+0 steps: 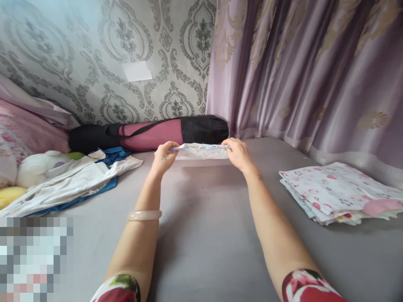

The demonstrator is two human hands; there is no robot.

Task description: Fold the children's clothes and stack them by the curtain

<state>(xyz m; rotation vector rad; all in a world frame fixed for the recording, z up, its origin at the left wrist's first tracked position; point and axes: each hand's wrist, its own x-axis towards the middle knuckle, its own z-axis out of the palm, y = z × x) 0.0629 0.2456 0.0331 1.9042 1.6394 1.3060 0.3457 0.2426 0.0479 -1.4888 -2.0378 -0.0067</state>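
Stretched between my two hands is a white cloth [203, 152] with a light blue edge, held up above the grey bed sheet. My left hand [165, 157] pinches its left end, and a pale bangle [145, 215] circles that forearm. At the opposite end, my right hand [238, 154] grips the cloth with thumb and fingers closed. The cloth is seen nearly edge-on, so its full shape is hidden and I cannot tell what kind of item it is.
A folded stack of printed cloths [340, 188] lies at the right. White and blue garments [78, 180] and a plush toy [37, 167] are at the left. Along the patterned wall rests a pink and black roll bag [151, 134]. Purple curtains [283, 63] hang behind.
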